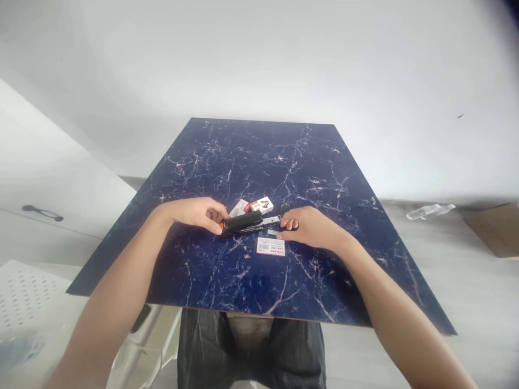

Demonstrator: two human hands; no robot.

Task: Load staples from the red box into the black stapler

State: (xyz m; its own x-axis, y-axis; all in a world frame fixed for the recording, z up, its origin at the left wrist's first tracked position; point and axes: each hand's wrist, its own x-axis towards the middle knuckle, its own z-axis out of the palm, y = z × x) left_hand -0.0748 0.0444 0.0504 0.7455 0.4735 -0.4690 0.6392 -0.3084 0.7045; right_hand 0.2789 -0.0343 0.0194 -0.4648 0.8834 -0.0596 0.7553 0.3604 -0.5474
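Observation:
My left hand (203,214) is closed on the orange-ended back of a black stapler (245,221), which lies over the table with its top swung open and its metal magazine pointing right. Between the thumb and fingers of my right hand (310,227) is a grey strip of staples (273,233), just beside the stapler's front end. A white and red staple box (262,205) sits behind the stapler, touching a white paper flap or second carton (239,208). In front lies a flat white card-like box (271,247) with red print and a barcode.
All this is on a dark blue marbled table (259,162) standing against a pale wall. A clear plastic bottle (430,211) and a brown cardboard box (495,229) are on the floor at right. A white perforated seat (28,297) is at left.

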